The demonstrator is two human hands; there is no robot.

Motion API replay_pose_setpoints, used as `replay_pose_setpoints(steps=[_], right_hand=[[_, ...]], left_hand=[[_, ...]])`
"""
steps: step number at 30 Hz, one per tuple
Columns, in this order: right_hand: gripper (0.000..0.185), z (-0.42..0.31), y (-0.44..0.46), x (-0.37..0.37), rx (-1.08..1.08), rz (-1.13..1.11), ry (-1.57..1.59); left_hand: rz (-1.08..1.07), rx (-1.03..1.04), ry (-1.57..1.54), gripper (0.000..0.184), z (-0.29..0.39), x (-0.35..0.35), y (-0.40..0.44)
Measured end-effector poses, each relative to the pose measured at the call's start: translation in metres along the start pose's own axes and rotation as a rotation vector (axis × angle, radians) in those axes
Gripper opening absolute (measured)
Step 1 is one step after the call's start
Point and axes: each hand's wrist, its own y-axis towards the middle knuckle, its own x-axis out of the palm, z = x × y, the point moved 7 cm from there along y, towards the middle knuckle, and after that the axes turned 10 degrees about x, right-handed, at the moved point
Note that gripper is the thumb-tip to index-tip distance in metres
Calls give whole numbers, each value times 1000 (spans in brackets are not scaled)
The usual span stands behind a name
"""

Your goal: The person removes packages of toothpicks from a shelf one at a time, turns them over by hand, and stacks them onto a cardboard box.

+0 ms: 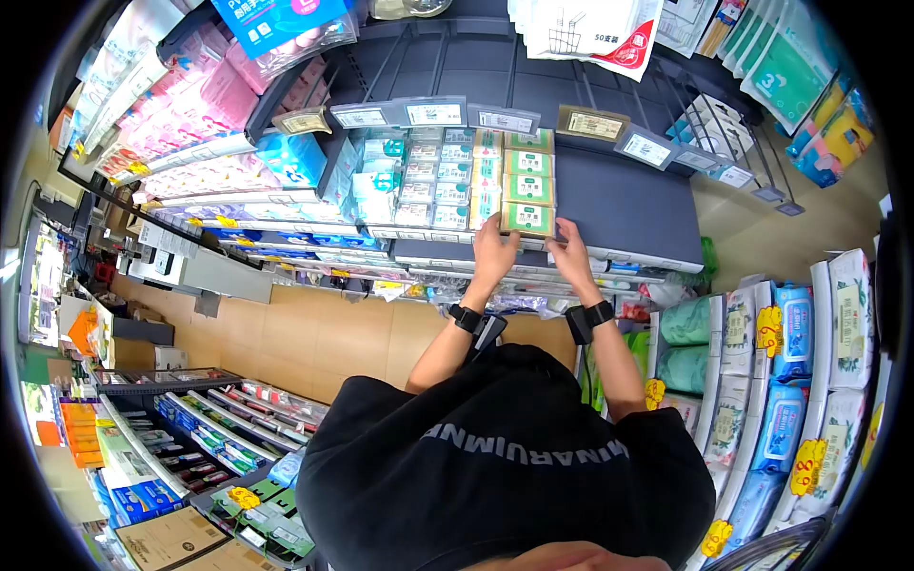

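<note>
My left hand [495, 252] is at the left front corner of a green-and-tan pack with a white label [528, 220], its thumb on the front edge. On the opposite side, my right hand [570, 255] curls its fingers round the right front corner. The pack is gripped between both hands at the front of the dark shelf [619, 214]. Behind it, more green-and-tan packs [528, 162] line up in a row. A row of orange-and-white packs [486, 181] stands just left of them, beside several clear-lidded small boxes [452, 171].
Price tags [506, 119] hang on hooks above the shelf. Pink packages [205, 105] fill the shelf at left. Wet-wipe packs [783, 423] sit on racks at right, and toothpaste-like boxes [205, 428] at lower left. Tan floor [314, 333] lies between the shelves.
</note>
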Motion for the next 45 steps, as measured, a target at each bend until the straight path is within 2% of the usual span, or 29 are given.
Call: replay_pose_setpoints(steps=[3, 9, 23, 32, 37, 39, 45], right_hand=[[56, -2, 3, 3, -61, 1, -13], [59, -10, 1, 2, -6, -44, 101], [48, -17, -27, -7, -56, -115, 230], [44, -40, -80, -45, -75, -101, 375], [41, -50, -117, -70, -76, -95, 427], [41, -53, -133, -81, -51, -128, 564], [40, -59, -179, -109, -73, -98, 623]], left_hand=[[-44, 17, 61, 56, 7, -1, 4], [-141, -57, -49, 63, 14, 2, 7], [-79, -64, -223, 57, 15, -10, -8], [-163, -126, -435, 58, 68, -43, -34], [-184, -71, -579, 54, 105, -55, -59], [-207, -89, -572, 52, 121, -63, -69], [-253, -151, -727, 47, 159, -77, -105]])
